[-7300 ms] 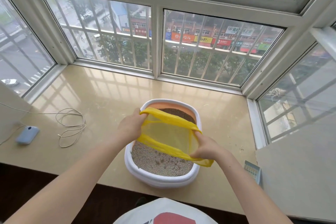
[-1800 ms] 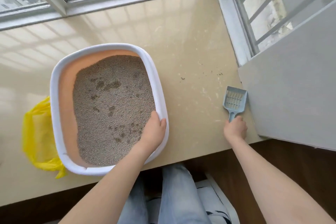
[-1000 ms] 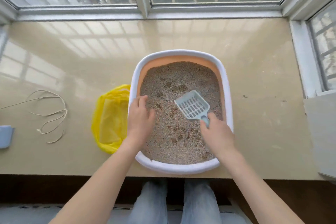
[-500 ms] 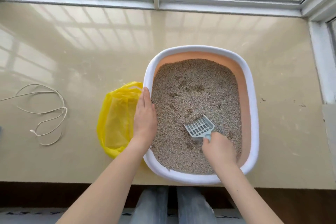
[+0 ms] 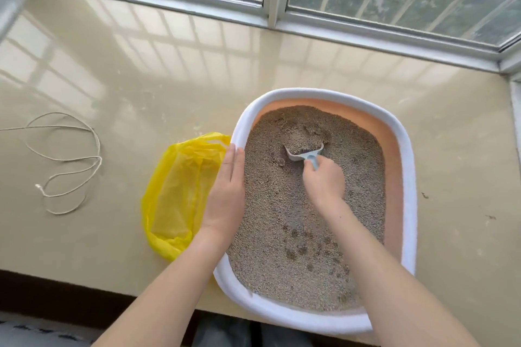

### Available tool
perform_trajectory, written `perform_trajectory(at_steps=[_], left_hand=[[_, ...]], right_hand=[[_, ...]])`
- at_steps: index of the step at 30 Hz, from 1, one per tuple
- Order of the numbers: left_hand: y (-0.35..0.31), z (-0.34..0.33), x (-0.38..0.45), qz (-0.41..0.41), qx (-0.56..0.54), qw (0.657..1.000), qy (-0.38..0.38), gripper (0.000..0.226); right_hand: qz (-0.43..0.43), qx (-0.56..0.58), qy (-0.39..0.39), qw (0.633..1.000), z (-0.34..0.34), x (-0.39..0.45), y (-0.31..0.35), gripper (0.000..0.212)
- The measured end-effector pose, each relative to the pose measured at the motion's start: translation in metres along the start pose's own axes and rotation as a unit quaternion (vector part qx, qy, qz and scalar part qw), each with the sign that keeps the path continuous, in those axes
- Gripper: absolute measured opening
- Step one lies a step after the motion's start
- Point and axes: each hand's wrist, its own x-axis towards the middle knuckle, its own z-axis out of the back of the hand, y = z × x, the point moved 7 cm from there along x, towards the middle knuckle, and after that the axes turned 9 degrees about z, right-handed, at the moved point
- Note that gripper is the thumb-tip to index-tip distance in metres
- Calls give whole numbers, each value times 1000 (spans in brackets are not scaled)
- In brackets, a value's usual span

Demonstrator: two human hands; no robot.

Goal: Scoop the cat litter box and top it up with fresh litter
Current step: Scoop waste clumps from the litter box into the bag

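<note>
Forward goes the scoop (image 5: 304, 151) since half a second ago, from the near middle of the litter (image 5: 296, 220) up toward the far end of the box (image 5: 408, 177), and now it carries a heap of grains. Right hand (image 5: 324, 183) grips the handle, fingers curled round it. Left hand (image 5: 227, 194) lies flat with straight fingers on the box's left rim, as before. Yellow bag (image 5: 174, 197) sits crumpled on the worktop (image 5: 169, 79), touching the box's left side. White cord (image 5: 64, 160) lies looped well to the left.
</note>
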Motion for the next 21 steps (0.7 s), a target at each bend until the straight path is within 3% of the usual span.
perform_trajectory(at_steps=[4,9,13,17,21], left_hand=[[-14,12,-3,-58,-13,998,-11,67],[-11,3,-4,-63,78,995,8,73],[-14,3,-3,-63,45,997,6,73],[-24,14,-8,-105,31,994,-27,60],[-25,19,-16,-72,16,997,-12,49]], right_hand=[[122,-86,-26,988,17,-28,-1,15],[249,-216,-31,944,55,-60,-8,26],[191,-308,-4,932,99,-42,-22,20],[121,-267,16,956,123,-4,-36,22],[53,-231,85,968,116,29,-46,15]])
